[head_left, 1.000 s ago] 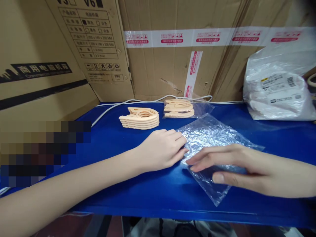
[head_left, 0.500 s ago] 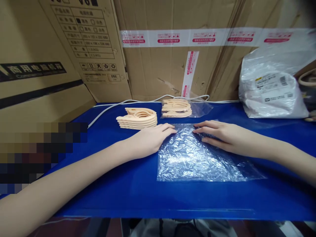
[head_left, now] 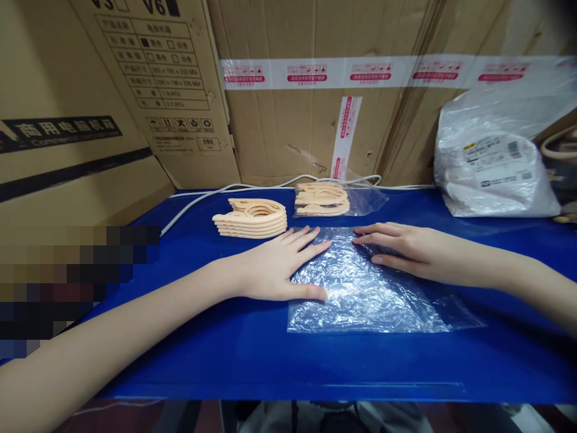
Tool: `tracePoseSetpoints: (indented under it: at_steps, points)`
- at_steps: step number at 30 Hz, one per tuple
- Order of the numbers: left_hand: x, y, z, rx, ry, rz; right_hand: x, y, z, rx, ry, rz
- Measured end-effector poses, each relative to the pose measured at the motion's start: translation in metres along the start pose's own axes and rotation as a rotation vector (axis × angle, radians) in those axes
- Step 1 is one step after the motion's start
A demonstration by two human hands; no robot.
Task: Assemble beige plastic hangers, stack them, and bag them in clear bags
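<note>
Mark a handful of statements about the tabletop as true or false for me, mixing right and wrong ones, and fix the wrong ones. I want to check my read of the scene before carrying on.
1. The left hand and the right hand both touch the crinkled clear plastic. True.
2. The loose cream stack and the bagged cream pieces are on the blue tabletop. True.
3. The right hand holds a cream piece. False: it rests open on the clear plastic.
4. The loose cream stack is right of the bagged cream pieces. False: it is to their left.
5. The white labelled bag is on the right side of the picture. True.
</note>
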State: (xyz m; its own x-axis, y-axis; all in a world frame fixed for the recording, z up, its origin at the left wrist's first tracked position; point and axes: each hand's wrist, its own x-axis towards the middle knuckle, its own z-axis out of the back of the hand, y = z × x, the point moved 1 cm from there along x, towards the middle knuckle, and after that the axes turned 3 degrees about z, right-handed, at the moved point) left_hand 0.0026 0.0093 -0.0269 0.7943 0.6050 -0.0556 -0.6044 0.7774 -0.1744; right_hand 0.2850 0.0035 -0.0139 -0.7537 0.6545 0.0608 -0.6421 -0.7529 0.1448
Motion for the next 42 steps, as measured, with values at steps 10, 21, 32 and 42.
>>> tracePoseSetpoints:
  at_steps: [10, 21, 32, 42]
  points:
    - [-0.004, -0.005, 0.001, -0.055, 0.032, -0.019, -0.011, -0.02, 0.005, -0.115, 0.001, -0.027]
    - [-0.008, 0.0, 0.005, -0.119, 0.142, -0.057, -0.011, -0.018, 0.013, -0.156, 0.026, -0.199]
    - [-0.007, -0.005, 0.006, -0.153, 0.141, -0.032, -0.002, 0.016, 0.01, 0.372, 0.097, -0.128]
    - [-0.006, -0.003, 0.004, -0.164, 0.116, -0.04, 0.004, 0.022, -0.02, 0.123, 0.046, 0.173]
